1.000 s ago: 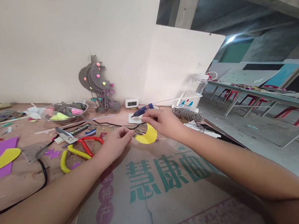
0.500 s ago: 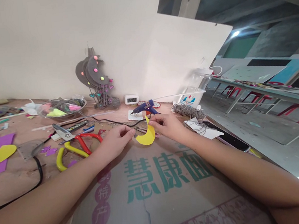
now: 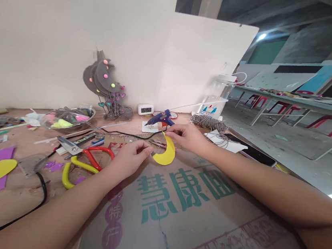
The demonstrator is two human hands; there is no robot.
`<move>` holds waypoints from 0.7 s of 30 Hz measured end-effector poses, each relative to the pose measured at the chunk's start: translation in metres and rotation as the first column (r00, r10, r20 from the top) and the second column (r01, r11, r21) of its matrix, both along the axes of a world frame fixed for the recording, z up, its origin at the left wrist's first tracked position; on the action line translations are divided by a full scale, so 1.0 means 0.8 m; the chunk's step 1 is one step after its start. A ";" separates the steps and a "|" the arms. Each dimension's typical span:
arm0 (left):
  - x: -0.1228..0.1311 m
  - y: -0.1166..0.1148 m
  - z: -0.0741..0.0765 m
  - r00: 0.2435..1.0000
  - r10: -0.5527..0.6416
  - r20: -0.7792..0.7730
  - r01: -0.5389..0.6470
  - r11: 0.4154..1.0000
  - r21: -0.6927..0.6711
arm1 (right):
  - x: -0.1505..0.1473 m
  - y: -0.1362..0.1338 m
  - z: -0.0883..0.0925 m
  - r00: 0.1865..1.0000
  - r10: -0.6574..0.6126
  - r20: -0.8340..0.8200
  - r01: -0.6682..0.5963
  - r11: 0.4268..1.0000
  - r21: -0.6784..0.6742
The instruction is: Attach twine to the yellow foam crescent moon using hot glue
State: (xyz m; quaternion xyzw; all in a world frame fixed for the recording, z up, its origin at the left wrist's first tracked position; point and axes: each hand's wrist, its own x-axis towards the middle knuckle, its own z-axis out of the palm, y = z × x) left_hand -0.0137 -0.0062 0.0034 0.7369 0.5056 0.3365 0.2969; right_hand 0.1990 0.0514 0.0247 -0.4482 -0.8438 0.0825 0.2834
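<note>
"Moon shape [image 3: 168,157], thin and yellow! Where is it sitting?"

"It is sitting between the right hand [image 3: 185,136] and the left hand [image 3: 136,155]. The blue glue gun [image 3: 159,118] is resting at twelve o'clock from it."

"What are the hands doing?"

"The right one is pinching near the top tip, with finger and thumb pressing close. The left one is making a tight pinch by the other tip. I'm not able to tell if it is really gripping."

"How are they doing this well?"

"By pinching softly near the tips, I'm thinking, so the thin shape isn't creasing."

"Which way is it pointing?"

"Its top tip is pointing to about twelve o'clock, its other tip to about ten. The long line between them is running from seven to one. Its round back is facing four."
</note>
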 end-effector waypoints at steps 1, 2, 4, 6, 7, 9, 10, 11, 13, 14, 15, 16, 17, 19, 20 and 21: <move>0.000 0.001 -0.001 1.000 -0.010 0.003 0.010 1.000 0.000 | 0.002 0.002 0.001 1.000 -0.007 -0.013 0.007 1.000 0.000; -0.001 0.002 -0.001 1.000 -0.020 0.006 0.020 1.000 0.001 | 0.003 0.004 0.002 1.000 -0.015 -0.027 0.015 1.000 0.006; -0.001 0.003 -0.002 0.999 -0.042 0.009 0.042 0.999 0.002 | 0.006 0.008 0.006 0.998 -0.022 -0.058 0.023 0.999 0.022; -0.001 0.003 -0.002 0.998 -0.057 0.008 0.057 0.998 0.004 | 0.008 0.011 0.011 0.996 -0.007 -0.093 0.010 0.999 0.039; -0.001 0.003 -0.002 0.998 -0.063 0.008 0.063 0.998 0.005 | 0.009 0.011 0.013 0.994 0.007 -0.106 -0.002 0.999 0.045; -0.001 0.003 -0.001 0.998 -0.066 0.012 0.066 0.998 0.007 | 0.011 0.013 0.016 0.993 0.026 -0.117 -0.020 0.999 0.047; -0.001 0.002 0.000 0.998 -0.064 0.016 0.064 0.998 0.006 | 0.012 0.013 0.016 0.993 0.024 -0.113 -0.020 0.999 0.037; -0.001 0.002 0.000 0.998 -0.060 0.022 0.060 0.998 0.004 | 0.013 0.014 0.016 0.995 0.014 -0.100 -0.012 1.000 0.019; -0.001 0.001 0.001 0.998 -0.049 0.039 0.049 0.999 -0.006 | 0.015 0.016 0.011 0.998 -0.003 -0.058 0.002 1.000 -0.018; -0.001 0.000 0.001 0.998 -0.044 0.050 0.044 0.999 -0.011 | 0.015 0.016 0.008 1.000 0.008 -0.029 -0.008 1.000 -0.009; -0.001 0.000 0.001 0.997 -0.040 0.062 0.041 0.999 -0.017 | 0.014 0.016 0.005 0.999 0.032 0.003 -0.032 0.999 0.022; -0.001 0.000 0.001 0.997 -0.036 0.075 0.038 0.999 -0.023 | 0.013 0.015 0.002 0.997 0.065 0.029 -0.067 0.995 0.069; -0.001 0.001 0.000 0.996 -0.035 0.088 0.038 0.999 -0.029 | 0.010 0.012 0.000 0.993 0.106 0.043 -0.110 0.988 0.111; 0.000 0.002 0.000 0.993 -0.030 0.113 0.034 0.999 -0.034 | 0.003 0.004 -0.002 0.986 0.169 0.009 -0.169 0.977 0.128; 0.000 0.002 -0.001 0.992 -0.027 0.122 0.032 0.999 -0.035 | -0.002 -0.002 -0.003 0.981 0.188 -0.041 -0.184 0.979 0.087; 0.000 0.002 -0.001 0.991 -0.024 0.128 0.029 0.999 -0.033 | -0.007 -0.008 -0.003 0.975 0.192 -0.109 -0.190 0.981 0.022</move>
